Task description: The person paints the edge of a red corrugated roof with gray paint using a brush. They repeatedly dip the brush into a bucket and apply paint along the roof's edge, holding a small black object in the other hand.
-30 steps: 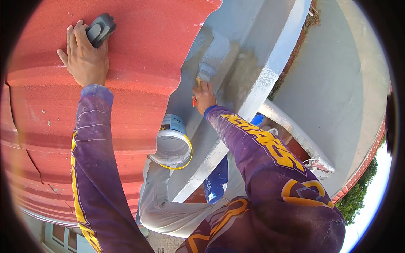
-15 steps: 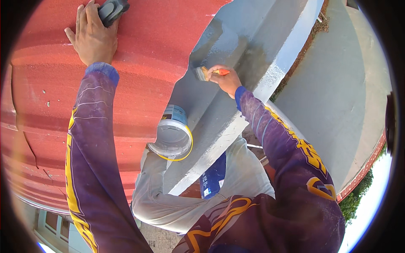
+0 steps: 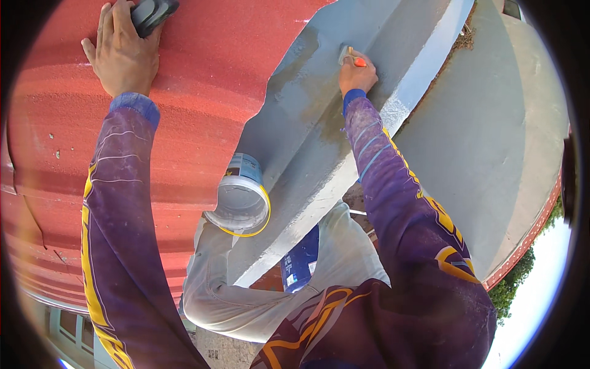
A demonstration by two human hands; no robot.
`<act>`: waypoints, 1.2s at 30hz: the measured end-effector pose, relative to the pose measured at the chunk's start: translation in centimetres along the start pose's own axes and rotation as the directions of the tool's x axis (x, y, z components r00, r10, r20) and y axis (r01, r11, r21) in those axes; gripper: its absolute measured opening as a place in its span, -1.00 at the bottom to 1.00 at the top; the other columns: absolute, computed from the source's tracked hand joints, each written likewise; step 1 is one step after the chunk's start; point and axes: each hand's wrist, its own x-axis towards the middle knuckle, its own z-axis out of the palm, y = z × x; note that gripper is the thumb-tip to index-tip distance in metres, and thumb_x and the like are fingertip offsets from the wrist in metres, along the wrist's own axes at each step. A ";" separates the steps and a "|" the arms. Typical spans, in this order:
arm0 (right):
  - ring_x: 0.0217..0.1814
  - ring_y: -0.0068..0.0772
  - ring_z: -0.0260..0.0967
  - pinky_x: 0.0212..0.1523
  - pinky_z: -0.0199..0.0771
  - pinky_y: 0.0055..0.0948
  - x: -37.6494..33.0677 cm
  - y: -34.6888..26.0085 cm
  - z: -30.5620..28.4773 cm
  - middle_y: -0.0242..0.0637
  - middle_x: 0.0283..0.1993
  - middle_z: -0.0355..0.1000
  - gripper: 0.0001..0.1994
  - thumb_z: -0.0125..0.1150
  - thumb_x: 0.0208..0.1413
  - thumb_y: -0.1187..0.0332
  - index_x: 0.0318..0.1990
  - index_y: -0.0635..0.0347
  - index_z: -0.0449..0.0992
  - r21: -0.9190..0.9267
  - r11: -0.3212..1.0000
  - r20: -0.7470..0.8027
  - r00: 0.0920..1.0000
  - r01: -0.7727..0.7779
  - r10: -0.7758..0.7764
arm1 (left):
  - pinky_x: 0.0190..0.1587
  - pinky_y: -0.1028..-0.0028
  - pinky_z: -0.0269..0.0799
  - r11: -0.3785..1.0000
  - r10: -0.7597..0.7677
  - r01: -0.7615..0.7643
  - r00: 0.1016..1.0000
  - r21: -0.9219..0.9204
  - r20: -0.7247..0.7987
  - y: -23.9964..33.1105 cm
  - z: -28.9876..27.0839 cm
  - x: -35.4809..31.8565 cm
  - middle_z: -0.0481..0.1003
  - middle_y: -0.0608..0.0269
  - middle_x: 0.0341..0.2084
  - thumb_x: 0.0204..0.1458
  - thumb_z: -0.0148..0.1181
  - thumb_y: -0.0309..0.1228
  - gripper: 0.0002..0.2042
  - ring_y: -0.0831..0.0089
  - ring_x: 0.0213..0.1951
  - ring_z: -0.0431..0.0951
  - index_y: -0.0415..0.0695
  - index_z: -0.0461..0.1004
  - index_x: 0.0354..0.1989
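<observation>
My right hand [image 3: 358,75] is closed round a paintbrush [image 3: 349,56] with an orange handle end. Its bristles meet the grey surface of a metal gutter [image 3: 307,132], whose dark, wet-looking patches [image 3: 335,123] stand out. On the red corrugated roof sheet [image 3: 203,80] my left hand [image 3: 126,58] lies with fingers spread. A dark grey rounded object [image 3: 152,15] sits against its thumb side; whether the thumb grips it is hidden. A paint bucket [image 3: 243,206] with a yellow handle and blue label stands tilted in the gutter, partly behind the roof's wavy edge.
My bent leg [image 3: 215,295] in pale trousers is just below the bucket. Between my legs shows a dark blue container [image 3: 300,261]. A whitish outer lip [image 3: 344,184] borders the gutter, and beyond it lies a broad grey surface [image 3: 467,141]. Trees [image 3: 516,286] show at lower right.
My right hand has moved the brush up and to the right along the gutter. My left hand stays on the roof. The whole view has shifted slightly.
</observation>
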 end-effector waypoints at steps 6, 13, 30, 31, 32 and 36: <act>-0.18 -0.03 0.64 -0.05 0.63 -0.24 -6.0 -0.5 2.0 -0.05 -0.23 0.67 -0.79 0.35 0.12 0.41 -0.08 0.07 0.73 0.186 0.965 0.588 0.765 0.187 -0.262 | 0.33 -0.39 0.22 0.999 0.040 -0.041 0.999 0.012 0.026 -0.2 -0.8 -0.1 0.51 0.33 0.25 0.09 0.43 0.05 -0.40 0.20 0.40 0.39 0.07 0.40 0.23; -0.26 0.01 0.64 -0.09 0.65 -0.20 1.5 -1.2 2.4 -0.03 -0.16 0.66 -0.77 0.30 0.15 0.46 -0.05 0.04 0.71 0.055 0.934 0.549 0.770 0.354 -0.325 | 0.31 -0.31 0.24 0.998 0.067 -0.067 0.997 0.006 0.039 0.0 -0.8 0.4 0.50 0.36 0.29 0.08 0.46 -0.03 -0.50 0.14 0.38 0.41 0.06 0.42 0.09; -0.10 0.21 0.61 -0.04 0.65 0.01 -2.9 -7.1 8.1 0.09 -0.21 0.63 -0.80 0.17 0.19 0.42 -0.09 0.16 0.65 0.098 0.944 0.694 0.658 0.315 -0.292 | 0.17 -0.06 0.42 0.987 0.149 -0.149 0.989 0.066 0.001 -0.5 -1.2 0.8 0.60 0.25 0.14 0.08 0.51 -0.06 -0.49 0.10 0.22 0.56 -0.04 0.46 0.07; -0.10 0.20 0.61 -0.04 0.65 0.01 0.3 -7.0 8.8 0.06 -0.19 0.63 -0.79 0.14 0.20 0.43 -0.07 0.11 0.65 0.100 0.932 0.567 0.749 0.349 -0.342 | 0.17 -0.03 0.43 0.990 0.134 -0.134 0.991 0.048 0.004 0.1 -0.9 1.0 0.61 0.24 0.13 0.08 0.51 -0.06 -0.49 0.09 0.21 0.56 -0.05 0.46 0.08; -0.11 0.19 0.61 -0.05 0.66 0.00 2.2 -6.8 9.7 0.04 -0.18 0.63 -0.77 0.12 0.22 0.44 -0.05 0.07 0.65 0.103 0.919 0.434 0.814 0.380 -0.385 | 0.15 0.03 0.46 0.989 0.135 -0.136 0.991 0.051 0.018 0.6 -0.7 1.0 0.61 0.20 0.10 0.09 0.50 -0.07 -0.48 0.08 0.17 0.58 -0.06 0.47 0.10; -0.05 0.12 0.60 -0.04 0.65 -0.02 2.6 -7.2 9.9 -0.01 -0.12 0.61 -0.78 0.10 0.22 0.46 -0.06 0.07 0.62 0.220 0.877 0.193 0.862 0.427 -0.468 | 0.17 0.04 0.48 0.987 0.156 -0.157 0.987 0.031 0.035 0.5 -0.8 1.2 0.60 0.16 0.10 0.10 0.50 -0.08 -0.49 0.06 0.17 0.58 -0.09 0.46 0.09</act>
